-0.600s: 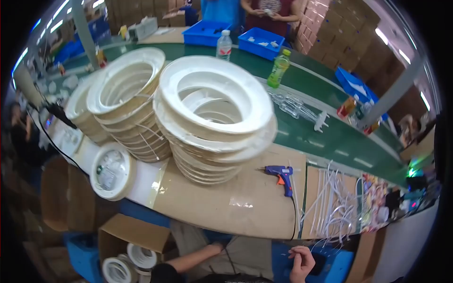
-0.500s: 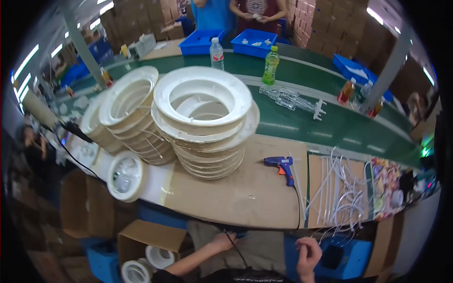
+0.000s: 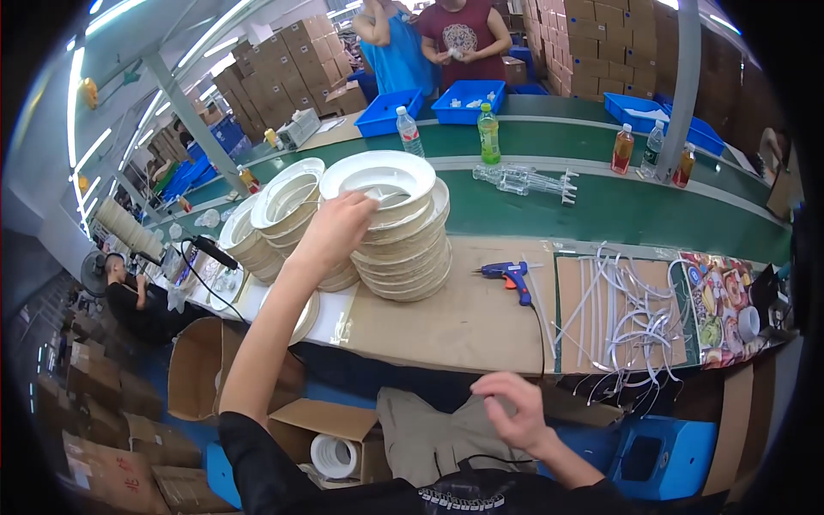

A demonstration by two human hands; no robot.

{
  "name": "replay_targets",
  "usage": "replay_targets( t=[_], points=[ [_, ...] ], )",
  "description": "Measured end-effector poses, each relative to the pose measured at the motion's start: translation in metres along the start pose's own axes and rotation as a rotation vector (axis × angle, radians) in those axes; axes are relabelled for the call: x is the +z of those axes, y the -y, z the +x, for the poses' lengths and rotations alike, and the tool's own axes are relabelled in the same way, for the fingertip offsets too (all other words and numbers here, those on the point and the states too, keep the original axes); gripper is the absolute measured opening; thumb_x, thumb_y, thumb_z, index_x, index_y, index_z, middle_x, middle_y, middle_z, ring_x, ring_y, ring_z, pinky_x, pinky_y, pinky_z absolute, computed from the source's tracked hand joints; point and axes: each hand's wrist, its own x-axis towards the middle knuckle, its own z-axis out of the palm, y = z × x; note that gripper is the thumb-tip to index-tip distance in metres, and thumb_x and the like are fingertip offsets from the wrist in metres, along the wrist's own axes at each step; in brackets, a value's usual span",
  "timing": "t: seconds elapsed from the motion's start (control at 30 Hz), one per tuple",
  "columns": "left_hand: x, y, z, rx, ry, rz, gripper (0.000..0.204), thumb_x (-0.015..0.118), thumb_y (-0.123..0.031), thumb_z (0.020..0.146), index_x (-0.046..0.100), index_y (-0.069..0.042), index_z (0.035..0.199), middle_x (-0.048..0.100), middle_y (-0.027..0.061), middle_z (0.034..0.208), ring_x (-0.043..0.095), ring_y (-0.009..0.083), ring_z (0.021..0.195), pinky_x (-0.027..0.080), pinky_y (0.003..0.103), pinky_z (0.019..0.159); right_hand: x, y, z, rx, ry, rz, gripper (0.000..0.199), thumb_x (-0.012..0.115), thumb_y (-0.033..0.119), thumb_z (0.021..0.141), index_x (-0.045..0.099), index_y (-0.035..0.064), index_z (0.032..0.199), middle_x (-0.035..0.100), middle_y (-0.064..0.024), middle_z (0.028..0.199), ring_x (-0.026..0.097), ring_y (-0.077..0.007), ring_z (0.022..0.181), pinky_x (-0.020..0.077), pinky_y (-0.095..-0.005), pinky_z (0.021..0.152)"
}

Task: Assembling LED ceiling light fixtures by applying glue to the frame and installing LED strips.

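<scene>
Head view, looking down on a long work surface (image 3: 481,318). The left hand (image 3: 339,227) is stretched forward at full reach and rests on the top white ring (image 3: 378,176) of the tall stack of rings (image 3: 403,249), which stands near the middle of the surface, just beside a lower stack (image 3: 287,202) on its left. The left fingers (image 3: 360,199) curl over the near rim of the top ring, closed on its edge. The ring looks like thin moulded plastic: probably light and stiff, smooth and somewhat slippery, and best taken by the rim with thumb beneath and fingers above, lifted straight up so that the stack below is not dragged sideways. The right hand (image 3: 506,412) hangs low before the body, well apart from the surface, fingers loosely half-curled and holding nothing. A blue glue gun (image 3: 508,275) lies to the right of the stack, its cord trailing off the near edge
</scene>
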Motion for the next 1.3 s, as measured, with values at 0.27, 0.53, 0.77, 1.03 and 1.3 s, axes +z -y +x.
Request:
replay_targets(
  t=[0.27, 0.53, 0.77, 1.03, 1.3],
  points=[
    [-0.033, -0.024, 0.001, -0.010, 0.019, -0.025, 0.013, 0.067, -0.004, 0.083, 0.066, -0.002, 0.095, 0.065, 0.0119, 0.099, 0.062, 0.0334, 0.097, 0.051, 0.041, 0.083, -0.030, -0.021, -0.055, 0.184, -0.132, 0.026, 0.016, 0.058, -0.004, 0.083, 0.069, -0.0021, 0.095, 0.070, -0.0134, 0.096, 0.068, -0.0219, 0.089, 0.0540, -0.0310, 0.080],
    [-0.068, -0.145, -0.004, 0.159, 0.047, -0.367, 0.023, 0.066, 0.010, 0.069, 0.058, -0.003, 0.087, 0.064, 0.0096, 0.104, 0.061, 0.0331, 0.113, 0.051, 0.043, 0.096, -0.083, -0.022, -0.012, 0.443, -0.374, 0.641, 0.076, 0.039, 0.058, 0.098, 0.030, 0.0020, 0.148, 0.052, -0.0243, 0.135, 0.068, -0.0293, 0.101, 0.0599, -0.0352, 0.075],
    [0.000, -0.167, -0.048, -0.008, 0.056, -0.619, 0.022, 0.062, 0.013, 0.072, 0.058, -0.001, 0.090, 0.055, 0.0162, 0.129, 0.057, 0.0353, 0.120, 0.051, 0.043, 0.096, -0.091, -0.014, -0.020, 0.568, -0.290, 0.765, 0.074, 0.054, 0.040, 0.095, 0.023, 0.0011, 0.149, 0.057, -0.0256, 0.119, 0.071, -0.0279, 0.081, 0.0616, -0.0310, 0.059],
    [0.073, -0.178, -0.075, -0.839, 0.350, -1.672, 0.062, 0.050, -0.008, 0.100, 0.020, -0.005, 0.154, 0.039, 0.0224, 0.148, 0.048, 0.0311, 0.131, 0.046, 0.040, 0.102, -0.073, -0.033, -0.017, 0.567, -0.569, 0.518, 0.084, 0.055, 0.015, 0.087, 0.005, 0.0018, 0.154, 0.060, -0.0212, 0.110, 0.070, -0.0226, 0.076, 0.0583, -0.0317, 0.069],
    [0.114, -0.176, -0.084, -0.938, 0.528, -1.702, 0.071, 0.052, -0.007, 0.098, 0.013, -0.005, 0.157, 0.042, 0.0234, 0.148, 0.050, 0.0317, 0.131, 0.043, 0.042, 0.107, -0.057, -0.072, -0.014, 0.520, -0.578, 0.420, 0.084, 0.062, 0.026, 0.092, 0.009, 0.0064, 0.154, 0.056, -0.0237, 0.118, 0.071, -0.0234, 0.077, 0.0618, -0.0307, 0.060]
  ],
)
